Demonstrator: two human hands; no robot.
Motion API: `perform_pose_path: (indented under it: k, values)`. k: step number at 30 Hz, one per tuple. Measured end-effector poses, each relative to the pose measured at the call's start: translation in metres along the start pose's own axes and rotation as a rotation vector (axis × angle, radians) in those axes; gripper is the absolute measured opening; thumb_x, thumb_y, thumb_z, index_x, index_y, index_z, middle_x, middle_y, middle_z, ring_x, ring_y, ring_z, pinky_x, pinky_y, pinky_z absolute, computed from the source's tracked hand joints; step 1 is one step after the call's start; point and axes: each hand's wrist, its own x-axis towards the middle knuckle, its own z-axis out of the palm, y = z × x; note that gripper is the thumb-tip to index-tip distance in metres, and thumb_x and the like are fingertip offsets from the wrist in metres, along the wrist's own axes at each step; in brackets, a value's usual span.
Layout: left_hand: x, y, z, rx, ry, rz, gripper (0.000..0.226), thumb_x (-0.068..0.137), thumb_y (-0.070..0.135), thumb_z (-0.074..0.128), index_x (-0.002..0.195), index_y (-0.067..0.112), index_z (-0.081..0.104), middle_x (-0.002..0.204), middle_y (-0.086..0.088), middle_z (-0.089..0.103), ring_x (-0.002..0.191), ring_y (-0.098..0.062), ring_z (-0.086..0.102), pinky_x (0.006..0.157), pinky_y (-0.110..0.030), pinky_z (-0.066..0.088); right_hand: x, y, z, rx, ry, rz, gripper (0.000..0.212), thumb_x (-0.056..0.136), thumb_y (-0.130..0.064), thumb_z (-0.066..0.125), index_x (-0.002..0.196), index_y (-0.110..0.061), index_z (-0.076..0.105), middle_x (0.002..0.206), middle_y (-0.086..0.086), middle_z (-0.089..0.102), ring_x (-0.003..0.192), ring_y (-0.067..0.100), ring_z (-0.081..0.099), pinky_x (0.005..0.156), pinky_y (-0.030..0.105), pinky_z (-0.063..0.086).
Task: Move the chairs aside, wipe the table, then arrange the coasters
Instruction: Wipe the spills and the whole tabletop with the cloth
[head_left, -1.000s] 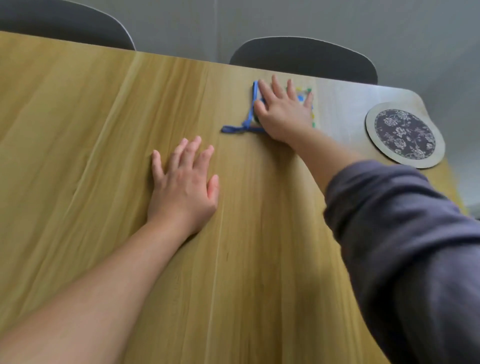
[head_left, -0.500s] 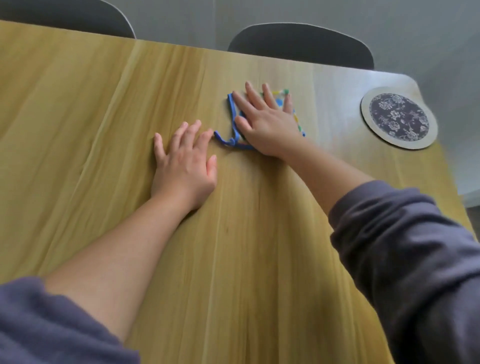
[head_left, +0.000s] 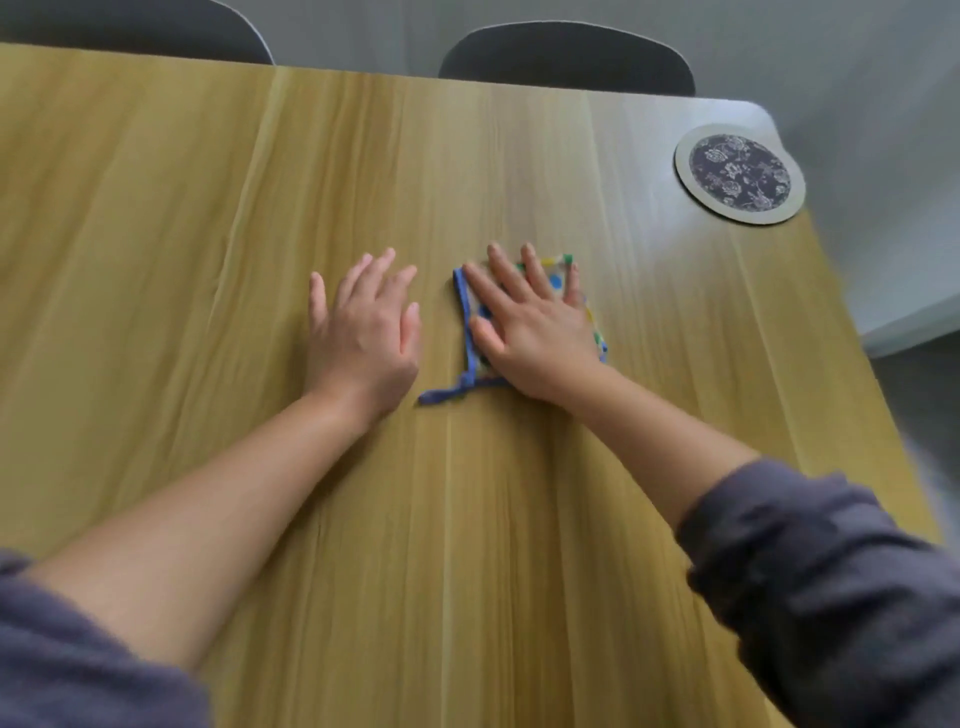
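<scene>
Pressing flat on the cloth, your right hand had its fingers stretched out and spread, palm down, gripping nothing. That cloth was a small folded square with a blue border and coloured dots, lying near the middle of the wooden table, a loose blue strip trailing from its near left corner. Your left hand lay just beside the cloth, not touching it, palm down on the bare wood with the fingers extended and only slightly apart. Both dark sleeves were pushed up, leaving your forearms bare. You had one round coaster, dark with a pale floral print and a light rim, at the far right corner of the table, well apart from both hands. Two dark chair backs, the left chair and the right chair, stood against the far edge.
</scene>
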Motion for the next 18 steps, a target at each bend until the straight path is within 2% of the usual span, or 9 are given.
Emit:
perform_pose_path:
  k: [6,11,18]
  values:
    - [-0.1,-0.007,-0.025,0.08,-0.112,0.075,0.056,0.089,0.037,0.027,0.136,0.016,0.048,0.151,-0.007,0.036,0.141,-0.025,0.029,0.113,-0.06,0.013,0.046,-0.001,-0.007,0.035,-0.022,0.171,0.059,0.098,-0.049,0.022,0.156,-0.038,0.012,0.165,-0.007,0.001,0.152,0.024,-0.005,0.115,0.064,-0.005]
    - [-0.157,-0.022,-0.024,0.158,-0.232,0.008,0.061,0.089,0.042,0.026,0.143,0.018,0.039,0.156,-0.006,0.027,0.145,-0.024,0.02,0.112,-0.062,0.014,-0.012,-0.019,-0.001,0.015,-0.024,0.146,0.06,0.098,-0.051,0.02,0.156,-0.038,0.01,0.165,-0.006,-0.001,0.152,0.024,-0.006,0.116,0.062,-0.006]
    - [-0.167,-0.025,-0.022,0.203,-0.236,0.014,0.062,0.088,0.043,0.025,0.146,0.023,0.032,0.158,-0.003,0.021,0.146,-0.022,0.015,0.114,-0.057,0.006,-0.127,-0.056,0.016,0.005,-0.046,0.113,0.06,0.099,-0.051,0.022,0.156,-0.039,0.008,0.165,-0.006,-0.001,0.152,0.024,-0.007,0.118,0.059,-0.007]
